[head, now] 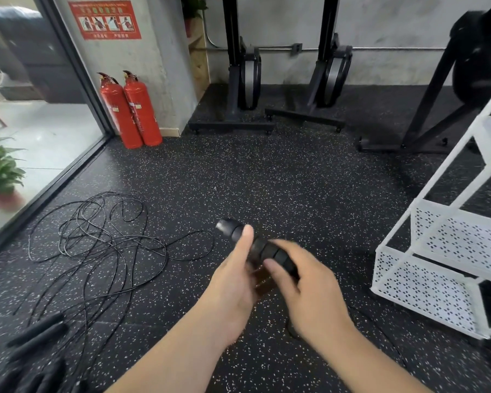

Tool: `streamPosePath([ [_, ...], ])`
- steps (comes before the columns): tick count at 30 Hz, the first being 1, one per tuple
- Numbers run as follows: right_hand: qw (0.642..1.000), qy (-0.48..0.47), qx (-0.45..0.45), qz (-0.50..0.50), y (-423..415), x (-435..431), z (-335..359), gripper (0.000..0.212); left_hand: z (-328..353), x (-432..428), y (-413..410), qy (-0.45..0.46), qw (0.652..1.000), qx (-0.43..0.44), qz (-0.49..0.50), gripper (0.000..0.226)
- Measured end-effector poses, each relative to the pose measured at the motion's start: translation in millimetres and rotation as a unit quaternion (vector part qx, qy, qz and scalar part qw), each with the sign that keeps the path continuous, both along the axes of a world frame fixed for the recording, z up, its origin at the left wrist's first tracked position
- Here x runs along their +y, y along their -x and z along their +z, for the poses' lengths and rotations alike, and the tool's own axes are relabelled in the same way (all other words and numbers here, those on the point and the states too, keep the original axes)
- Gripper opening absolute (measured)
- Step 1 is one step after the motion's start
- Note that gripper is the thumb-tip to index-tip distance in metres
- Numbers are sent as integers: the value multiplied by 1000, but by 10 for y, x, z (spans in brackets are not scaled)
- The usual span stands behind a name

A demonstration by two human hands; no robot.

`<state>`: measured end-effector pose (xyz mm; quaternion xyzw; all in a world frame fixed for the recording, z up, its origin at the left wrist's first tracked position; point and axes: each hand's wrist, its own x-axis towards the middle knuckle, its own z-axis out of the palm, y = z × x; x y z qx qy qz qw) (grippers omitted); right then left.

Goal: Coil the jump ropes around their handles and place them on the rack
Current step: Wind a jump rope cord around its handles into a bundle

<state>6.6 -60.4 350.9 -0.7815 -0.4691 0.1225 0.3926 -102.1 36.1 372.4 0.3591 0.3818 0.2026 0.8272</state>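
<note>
- Wrapped handles [262,248]: dark bundle with rope turns round it, held in the air over the floor [267,171], mid-frame, one end cap poking out up-left.
- Left hand [233,282] grips the bundle from below, thumb [244,242] laid straight along it. Right hand [309,285] is curled over the coiled part, so both hands are together and clamped on the same bundle.
- Blurred, so I can't tell where the rope's free end sits.
- Judged step: finishing the coil. Pin the last turns with the left thumb, pull each wrap snug beside the one before, and tuck the tail under a turn so it won't spring loose.
- Rack [437,290]: white perforated shelves, near on the right, so carry the bundle over with the coil pinched.
- Loose ropes [102,236] lie tangled on the floor to the left, with spare handles [37,333] lower left. They're not yet coiled.
</note>
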Motion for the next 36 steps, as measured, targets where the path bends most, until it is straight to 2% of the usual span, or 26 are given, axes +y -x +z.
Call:
streamPosePath([
  [2, 997, 25, 66, -42, -160, 22, 54, 21, -29, -29, 30, -152, 984, 94, -15, 73],
  [3, 994, 41, 84, -60, -243, 21, 69, 19, -62, -32, 58, -259, 952, 161, -32, 77],
  [4, 991, 54, 99, -75, -321, 12, 69, 19, -105, -28, 89, -382, 891, 236, -61, 84],
  [6, 984, 89, 126, -84, -434, -7, 39, 20, -231, -8, 136, -602, 718, 334, -101, 93],
  [7, 982, 117, 131, -67, -460, -13, 18, 21, -278, -6, 148, -672, 642, 349, -122, 96],
  [8, 979, 147, 136, -38, -459, -18, 10, 22, -306, -15, 158, -715, 585, 353, -151, 101],
  [10, 968, 184, 167, 30, -415, -31, 40, 26, -362, -20, 173, -753, 514, 354, -208, 108],
  [11, 960, 191, 198, 57, -388, -42, 73, 29, -380, -10, 182, -758, 499, 356, -224, 110],
  [14, 933, 196, 291, 78, -341, -69, 167, 47, -374, 21, 201, -756, 499, 364, -217, 100],
  [17, 916, 164, 365, 32, -315, -64, 189, 57, -306, -12, 185, -731, 534, 373, -204, 82],
  [26, 898, 131, 419, 24, -291, -71, 214, 55, -197, -74, 213, -679, 593, 380, -207, 41],
  [29, 909, 159, 385, 17, -260, -67, 212, 65, -186, -61, 223, -661, 601, 386, -231, 38],
  [32, 940, 156, 304, -3, -310, -52, 196, 81, -133, 13, 234, -633, 627, 392, -229, 35],
  [36, 984, 102, 147, 3, -411, -66, 150, 49, -95, 135, 270, -592, 668, 402, -203, 31],
])
